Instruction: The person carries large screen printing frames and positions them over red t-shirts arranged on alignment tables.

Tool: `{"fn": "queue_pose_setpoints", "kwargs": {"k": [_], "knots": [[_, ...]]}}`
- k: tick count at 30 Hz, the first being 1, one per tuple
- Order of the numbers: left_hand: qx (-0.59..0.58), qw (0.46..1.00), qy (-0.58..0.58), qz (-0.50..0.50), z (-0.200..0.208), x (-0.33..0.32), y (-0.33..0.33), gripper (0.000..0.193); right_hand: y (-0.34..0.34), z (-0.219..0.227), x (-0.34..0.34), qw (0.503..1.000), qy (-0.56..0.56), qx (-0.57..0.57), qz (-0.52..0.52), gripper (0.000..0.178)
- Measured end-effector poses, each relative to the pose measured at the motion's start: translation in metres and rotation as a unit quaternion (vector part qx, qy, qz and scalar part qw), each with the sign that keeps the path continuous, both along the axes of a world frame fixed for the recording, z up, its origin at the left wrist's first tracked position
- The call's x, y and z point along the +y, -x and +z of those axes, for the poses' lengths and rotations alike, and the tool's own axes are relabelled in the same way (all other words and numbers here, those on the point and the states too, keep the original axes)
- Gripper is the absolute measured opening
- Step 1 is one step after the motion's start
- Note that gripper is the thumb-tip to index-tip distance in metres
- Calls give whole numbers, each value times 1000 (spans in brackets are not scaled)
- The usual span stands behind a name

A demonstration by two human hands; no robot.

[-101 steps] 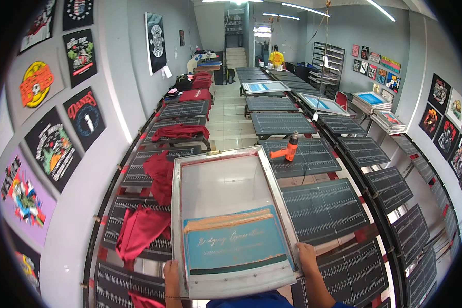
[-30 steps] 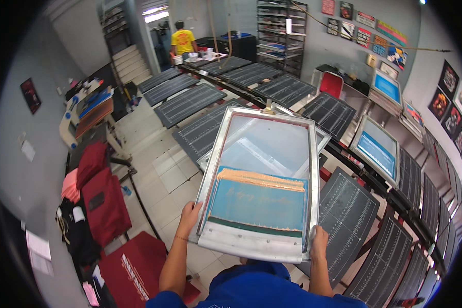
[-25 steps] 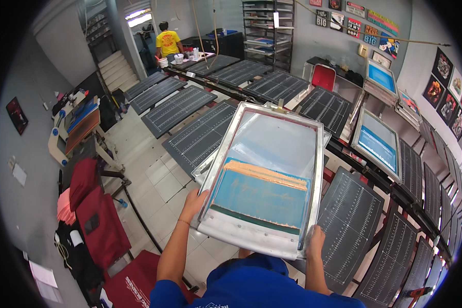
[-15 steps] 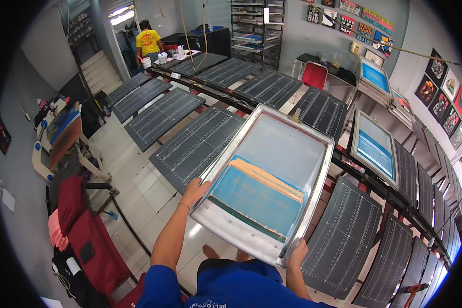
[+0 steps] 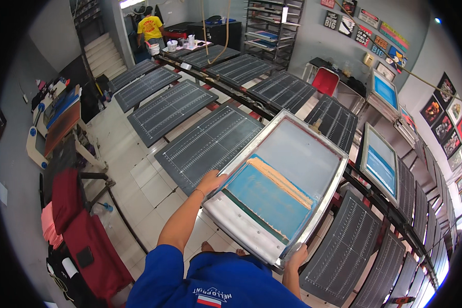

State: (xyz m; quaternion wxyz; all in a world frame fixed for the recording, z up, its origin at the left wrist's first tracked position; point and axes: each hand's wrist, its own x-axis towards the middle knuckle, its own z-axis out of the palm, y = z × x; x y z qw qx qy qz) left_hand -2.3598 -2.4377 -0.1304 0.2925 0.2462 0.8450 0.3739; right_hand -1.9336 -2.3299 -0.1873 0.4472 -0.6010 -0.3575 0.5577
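I hold a metal-edged screen printing frame tilted in front of me, over the black printing boards. My left hand is closed round its left side. My right hand grips its near right corner, the fingertips partly hidden under the rim. The frame's mesh is pale grey in its far half and blue nearer me, with a band of orange ink across it. Along the near end lies a silver metal squeegee with a dark green blade edge.
Dark printing boards line both sides of a long rail. A second blue screen frame stands on the right. At the far left are a heat press and a dark red cloth. A person in yellow is at the back.
My view has swung slightly, so the room sits differently. Both hands keep their hold on the screen frame, which has shifted a little to the right in view.
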Motion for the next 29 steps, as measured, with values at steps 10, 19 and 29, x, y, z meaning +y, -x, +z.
{"fn": "queue_pose_setpoints", "kwargs": {"k": [10,19,29], "knots": [[79,997,-20,4,-15,-22,-7,52,-51,-12,42,979,79,-39,186,32],[233,941,-47,242,14,-213,-212,17,40,94,81,914,-145,-78,371,36],[-177,842,257,439,32,-304,-596,33,74,147,-45,502,28,-17,864,20]]}}
